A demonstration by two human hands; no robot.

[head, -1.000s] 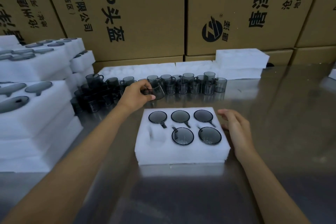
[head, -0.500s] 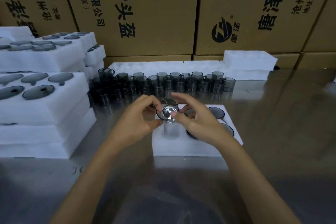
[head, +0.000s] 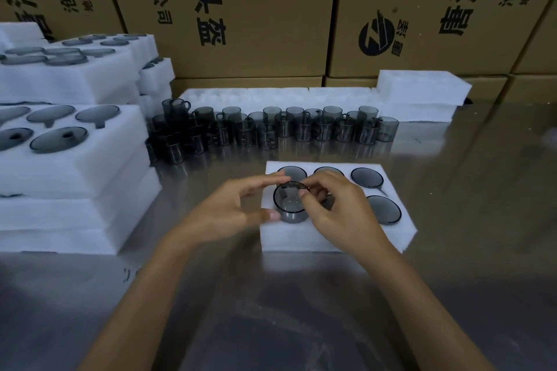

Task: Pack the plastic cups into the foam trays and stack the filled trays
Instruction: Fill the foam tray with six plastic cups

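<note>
Standing at the far left, a stack of filled trays rises from the metal table, with dark cups sunk in the top tray's holes. Just right of it a cluster of loose cups runs along the table in front of flat foam sheets and cardboard boxes. Nearer the person, the left hand curls its thumb and fingers round one cup, which sits mouth up at the near left hole of the open tray; how deep it sits cannot be told. The right hand pinches the same cup's right rim, so both hands meet on it. Further right, other cups fill the tray's remaining visible holes. Behind, a white foam block lies on the sheets.
</note>
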